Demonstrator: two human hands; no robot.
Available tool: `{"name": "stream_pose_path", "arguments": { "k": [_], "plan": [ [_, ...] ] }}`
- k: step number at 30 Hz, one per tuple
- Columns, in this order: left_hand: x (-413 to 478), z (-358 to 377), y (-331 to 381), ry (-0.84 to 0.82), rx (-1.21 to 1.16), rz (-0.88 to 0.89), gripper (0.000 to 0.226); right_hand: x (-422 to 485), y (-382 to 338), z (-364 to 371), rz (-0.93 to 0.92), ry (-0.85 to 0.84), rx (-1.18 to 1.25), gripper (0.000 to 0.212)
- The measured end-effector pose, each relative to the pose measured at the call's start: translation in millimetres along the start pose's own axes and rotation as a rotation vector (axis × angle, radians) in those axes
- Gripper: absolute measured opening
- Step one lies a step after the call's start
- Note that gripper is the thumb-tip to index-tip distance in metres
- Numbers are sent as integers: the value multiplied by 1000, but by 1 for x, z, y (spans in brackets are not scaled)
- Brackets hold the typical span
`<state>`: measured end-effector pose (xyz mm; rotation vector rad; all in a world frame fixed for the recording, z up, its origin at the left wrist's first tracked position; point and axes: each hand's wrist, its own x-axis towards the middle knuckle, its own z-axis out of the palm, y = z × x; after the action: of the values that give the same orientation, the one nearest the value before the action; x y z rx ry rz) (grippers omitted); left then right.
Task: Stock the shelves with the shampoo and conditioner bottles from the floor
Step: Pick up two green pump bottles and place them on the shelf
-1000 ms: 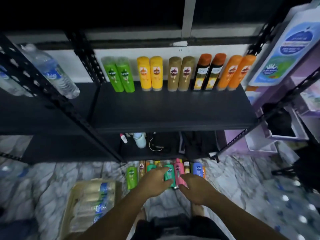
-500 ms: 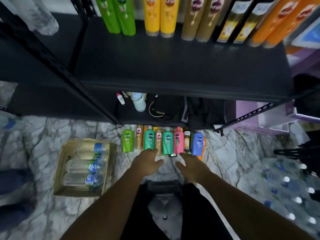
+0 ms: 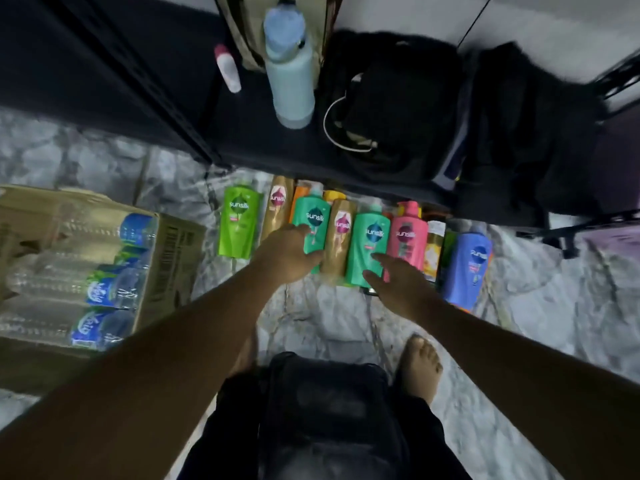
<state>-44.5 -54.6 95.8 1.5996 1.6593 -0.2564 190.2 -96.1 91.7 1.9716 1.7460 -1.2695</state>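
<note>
A bare foot (image 3: 420,368) stands on the marbled floor (image 3: 311,317), and both arms stretch forward from it. The right hand (image 3: 398,282) hovers with its fingers straight and spread over the lower part of a teal bottle (image 3: 370,237), holding nothing. The left hand (image 3: 291,254) lies on another teal bottle (image 3: 313,216); whether its fingers curl round it I cannot tell. These bottles stand in a close row on the floor, with a gold bottle (image 3: 341,233) between them, a pink bottle (image 3: 407,233) and a blue bottle (image 3: 467,265) to the right, and a light green bottle (image 3: 239,223) on the left. Further left is a cardboard box (image 3: 173,244) of water bottles (image 3: 104,292). Beyond the row, the bottom shelf (image 3: 259,143) bears a pale blue flask (image 3: 291,74) and black bags (image 3: 398,105)
</note>
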Motion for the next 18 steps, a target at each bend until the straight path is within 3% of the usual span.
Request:
{"name": "stream_pose_path", "arguments": {
  "k": [8, 12, 15, 18],
  "plan": [
    [115, 44, -36, 149, -145, -50, 69, 132, 18, 17, 37, 275, 40, 71],
    [146, 51, -41, 169, -173, -62, 80, 171, 22, 10, 165, 263, 6, 88],
    [159, 54, -41, 142, -168, -57, 88, 178, -2, -19, 152, 58, 105, 53],
    [168, 55, -40, 135, -178, -55, 90, 176, 37, 15, 288, 141, 60, 52]
  ]
}}
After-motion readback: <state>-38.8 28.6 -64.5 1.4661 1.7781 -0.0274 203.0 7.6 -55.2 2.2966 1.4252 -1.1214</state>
